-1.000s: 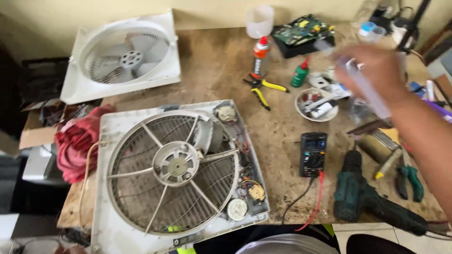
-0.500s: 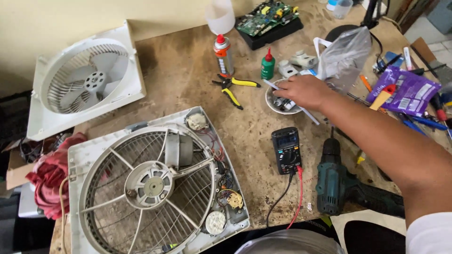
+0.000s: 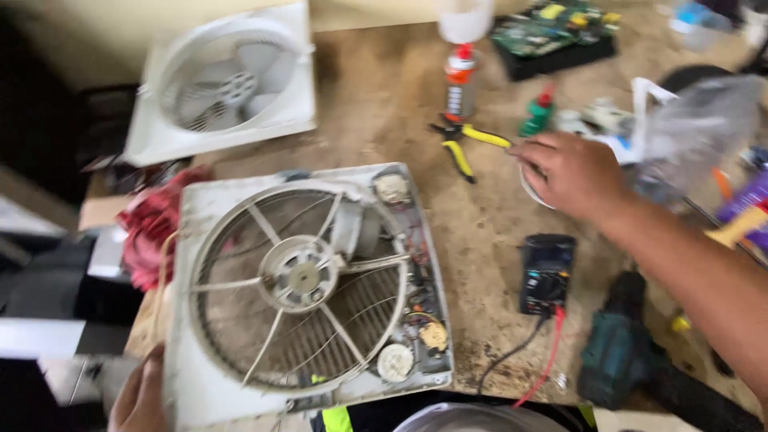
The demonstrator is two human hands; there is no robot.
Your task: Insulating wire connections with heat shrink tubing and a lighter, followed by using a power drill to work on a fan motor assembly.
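A dirty white box fan frame [image 3: 304,280] with a round grille and exposed wiring lies flat at the front of the workbench. My left hand [image 3: 142,396] rests against its near left corner. My right hand [image 3: 568,172] reaches across the bench, fingers curled over a small white bowl [image 3: 530,189] that it mostly hides. Yellow-handled pliers [image 3: 468,144] lie just left of that hand. A black multimeter [image 3: 547,274] with red and black leads sits below it.
A second white fan cover [image 3: 228,84] lies at the back left, a red rag [image 3: 152,228] at the left edge. A spray can [image 3: 460,80], green bottle [image 3: 538,116], circuit board [image 3: 552,32], clear plastic bag [image 3: 696,128] and teal drill [image 3: 620,352] crowd the bench.
The view has swung right again. My right hand has let go of the clear bag and dropped onto the white bowl. My left hand has appeared at the fan frame's corner.
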